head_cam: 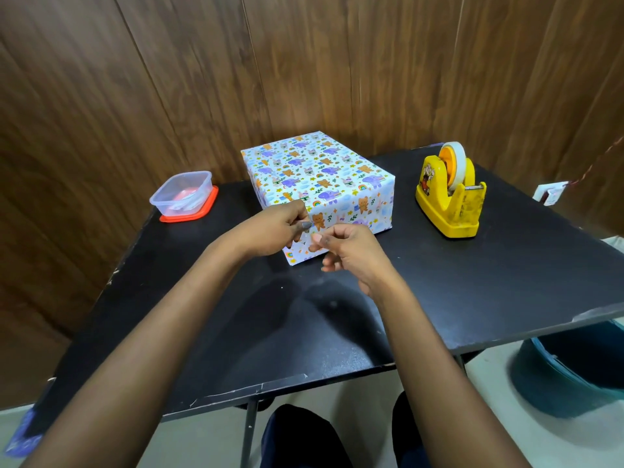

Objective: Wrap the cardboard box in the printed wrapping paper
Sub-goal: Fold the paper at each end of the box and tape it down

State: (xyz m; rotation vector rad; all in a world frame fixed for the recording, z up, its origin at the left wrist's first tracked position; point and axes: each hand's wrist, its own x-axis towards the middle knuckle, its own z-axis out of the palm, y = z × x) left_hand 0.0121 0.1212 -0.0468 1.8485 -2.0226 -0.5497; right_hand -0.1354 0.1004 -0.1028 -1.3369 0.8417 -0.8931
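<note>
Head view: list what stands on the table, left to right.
container → box → tape dispenser

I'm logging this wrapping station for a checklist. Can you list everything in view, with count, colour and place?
wrapped box: one, white paper with animal print, table centre, toward the wall.
tape dispenser: one, yellow, holding a whitish roll, table's right.
plastic container: one, clear, sitting on a red lid, table's left.
table: one, black.
wall: one, brown wood panels, behind the table.
tub: one, dark blue-green, floor at right.
left hand: one, fingertips pinched, before the box's near face.
right hand: one, fingertips pinched beside the left; what they pinch is too small to tell.
</note>
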